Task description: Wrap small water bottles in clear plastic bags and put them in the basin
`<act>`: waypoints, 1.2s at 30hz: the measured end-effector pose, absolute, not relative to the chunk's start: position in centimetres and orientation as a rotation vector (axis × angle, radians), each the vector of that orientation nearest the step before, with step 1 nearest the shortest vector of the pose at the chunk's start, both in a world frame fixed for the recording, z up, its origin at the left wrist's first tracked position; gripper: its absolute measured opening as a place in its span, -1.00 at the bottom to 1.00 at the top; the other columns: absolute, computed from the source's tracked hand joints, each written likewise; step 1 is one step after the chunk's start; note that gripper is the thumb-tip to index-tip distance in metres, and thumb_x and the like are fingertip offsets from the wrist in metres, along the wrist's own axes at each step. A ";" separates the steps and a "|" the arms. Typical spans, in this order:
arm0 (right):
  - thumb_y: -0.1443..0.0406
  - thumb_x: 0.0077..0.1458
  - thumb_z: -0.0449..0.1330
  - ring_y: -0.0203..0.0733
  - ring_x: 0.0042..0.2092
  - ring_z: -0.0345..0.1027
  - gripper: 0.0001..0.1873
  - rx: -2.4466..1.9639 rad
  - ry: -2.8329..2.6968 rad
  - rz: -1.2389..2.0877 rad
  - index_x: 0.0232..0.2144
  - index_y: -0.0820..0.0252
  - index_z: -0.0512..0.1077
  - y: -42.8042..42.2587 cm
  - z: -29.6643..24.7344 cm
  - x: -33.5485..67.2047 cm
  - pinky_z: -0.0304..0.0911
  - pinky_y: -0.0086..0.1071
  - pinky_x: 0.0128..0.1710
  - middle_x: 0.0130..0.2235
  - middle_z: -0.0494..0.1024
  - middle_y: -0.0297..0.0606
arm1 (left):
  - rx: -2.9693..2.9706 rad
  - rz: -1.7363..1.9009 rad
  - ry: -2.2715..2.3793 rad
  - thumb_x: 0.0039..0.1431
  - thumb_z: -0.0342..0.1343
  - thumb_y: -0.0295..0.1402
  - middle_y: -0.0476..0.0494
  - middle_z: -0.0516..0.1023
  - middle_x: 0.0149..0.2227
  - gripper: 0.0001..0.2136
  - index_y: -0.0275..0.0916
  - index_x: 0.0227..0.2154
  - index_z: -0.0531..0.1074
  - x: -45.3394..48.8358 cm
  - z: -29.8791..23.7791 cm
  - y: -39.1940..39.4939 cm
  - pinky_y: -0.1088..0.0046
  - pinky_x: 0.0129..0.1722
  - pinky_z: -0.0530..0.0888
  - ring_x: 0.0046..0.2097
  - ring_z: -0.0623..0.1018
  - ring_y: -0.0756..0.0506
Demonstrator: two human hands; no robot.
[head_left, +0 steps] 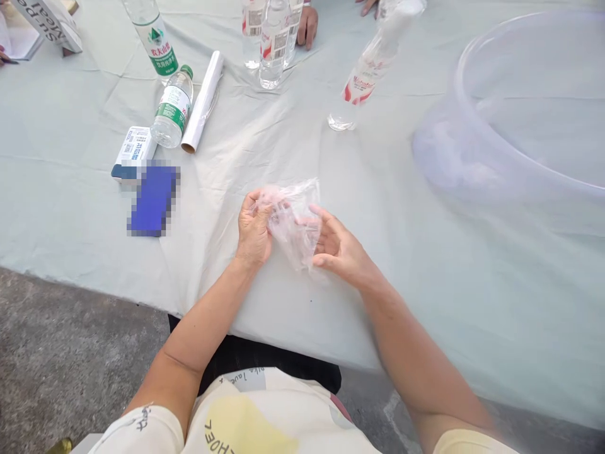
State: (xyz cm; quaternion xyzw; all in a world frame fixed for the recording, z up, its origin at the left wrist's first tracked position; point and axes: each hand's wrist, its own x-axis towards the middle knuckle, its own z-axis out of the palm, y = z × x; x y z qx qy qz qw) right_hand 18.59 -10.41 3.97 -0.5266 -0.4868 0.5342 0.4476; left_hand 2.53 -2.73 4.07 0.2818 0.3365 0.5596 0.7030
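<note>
A thin clear plastic bag (295, 217) is held between both hands above the pale cloth-covered table (85, 208). My left hand (254, 230) is closed, pinching the bag's left edge with curled fingers. My right hand (338, 246) has its fingers partly inside or under the bag, thumb out to the side, gripping the film. The bag is crumpled and see-through, with nothing visible in it.
A large clear plastic basin (520, 126) stands at the right. A roll of plastic film (203, 101), green-labelled bottles (172, 107), a red-labelled bottle (366, 75), a small box (135, 148) and a blurred blue item (154, 198) lie beyond. Another person's hand (307, 25) rests at the far edge.
</note>
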 end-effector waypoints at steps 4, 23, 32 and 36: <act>0.02 0.05 0.35 -0.18 -0.21 0.50 -0.69 -1.379 -1.011 1.257 -0.29 0.11 0.52 -10.3 4.2 18.2 0.43 -0.28 -0.16 -0.23 0.60 -0.24 | 0.628 1.164 0.720 0.04 0.32 -0.29 0.02 0.56 -0.41 -0.81 -0.17 -0.36 0.42 2.4 3.8 -2.9 0.47 -0.23 0.50 -0.23 0.62 -0.05; 0.03 -0.14 0.42 -0.51 -0.66 -0.22 -0.58 -1.426 -0.728 1.486 -0.50 0.12 0.30 -9.7 5.4 24.4 -0.26 -0.49 -0.74 -0.60 0.18 -0.49 | 0.658 1.094 1.015 0.29 0.10 -0.26 0.01 0.55 -0.34 -0.87 -0.13 -0.31 0.27 0.7 4.7 -1.5 0.56 -0.49 0.44 -0.33 0.62 -0.03; 0.30 0.14 0.23 -0.35 -0.50 0.24 -0.89 -1.432 -0.676 0.351 -0.44 0.09 0.42 -11.0 7.4 24.6 0.18 -0.36 -0.47 -0.39 0.43 -0.30 | 0.919 1.109 1.188 0.35 0.03 -0.20 0.07 0.46 -0.36 -0.82 -0.13 -0.31 0.19 1.3 3.8 -1.9 0.63 -0.72 0.06 -0.56 0.52 0.07; 0.28 0.28 0.12 -0.17 -0.36 0.44 -0.84 -1.107 -1.532 0.646 -0.30 0.02 0.51 -13.0 9.7 19.8 0.33 -0.27 -0.39 -0.37 0.53 -0.27 | 1.018 1.062 1.241 0.36 0.00 -0.20 0.06 0.48 -0.34 -0.84 -0.12 -0.30 0.21 1.5 3.6 -2.3 0.61 -0.71 0.07 -0.58 0.51 0.06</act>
